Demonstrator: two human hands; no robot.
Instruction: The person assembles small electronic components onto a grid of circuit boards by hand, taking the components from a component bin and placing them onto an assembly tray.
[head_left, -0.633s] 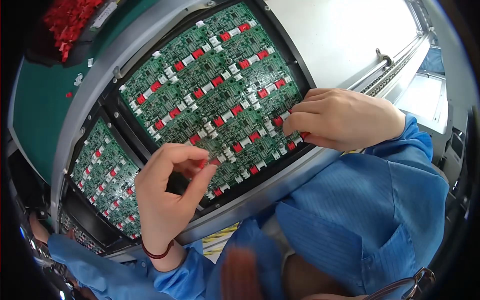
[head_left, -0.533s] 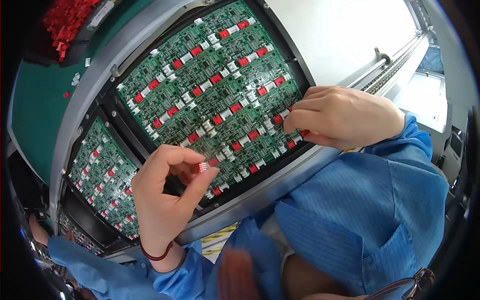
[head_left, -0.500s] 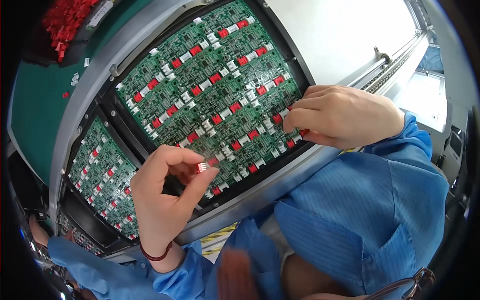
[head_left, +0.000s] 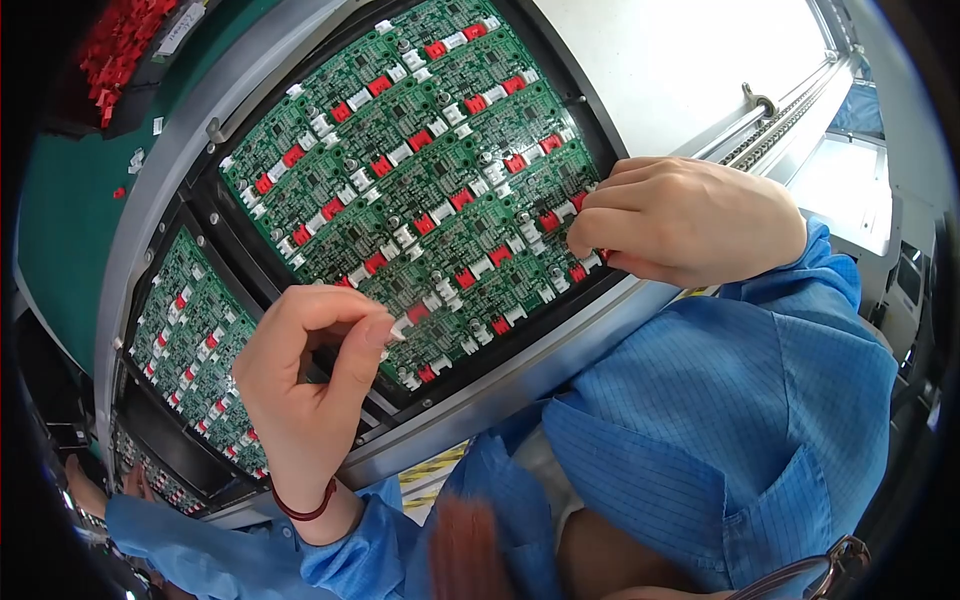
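Observation:
Beneath my hands lies a green circuit board panel in a black tray, with rows of red and white connectors. Over its near left part is my left hand, thumb and forefinger pinched together. A small pin connector peeks out at those fingertips, mostly hidden by them. My right hand rests at the panel's right edge with its fingers curled down. A red connector sits on the board just below those fingers. Whatever the right fingertips hold, if anything, is hidden.
A second board panel lies to the left in the same metal-railed line. At the upper left a dark bin holds red connectors, beside loose pieces on a green surface. A co-worker's blue sleeve shows lower left. A rail with chain runs upper right.
My left hand has shifted slightly left, and the connector in it has turned, showing less of itself. The right hand stays at the panel's edge. The view has shifted a little.

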